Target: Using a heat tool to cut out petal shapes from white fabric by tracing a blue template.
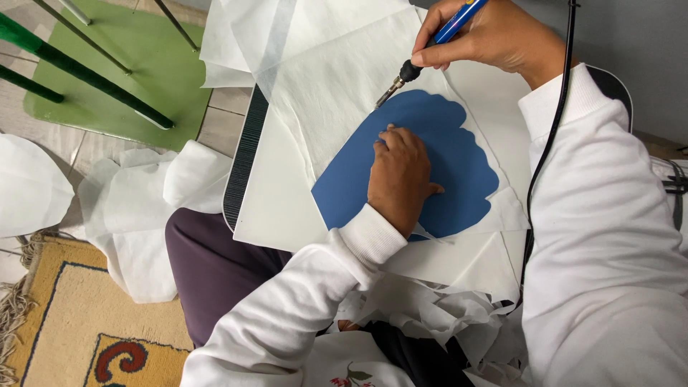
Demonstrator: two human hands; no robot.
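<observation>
A blue scalloped template (459,161) lies on layered white fabric sheets (337,79) on a white board. My left hand (398,175) presses flat on the blue shape, fingers together pointing up. My right hand (494,32) grips a blue-handled hot cutting pen (430,49) like a pencil. Its metal tip touches the fabric at the upper left edge of the blue template. A black cord (548,143) runs from the pen down past my right sleeve.
The white board (269,193) with a black ribbed edge rests over my lap. White fabric offcuts (136,208) lie on the floor and in my lap (437,312). A green chair (122,64) stands upper left, and a patterned yellow rug (79,322) lies lower left.
</observation>
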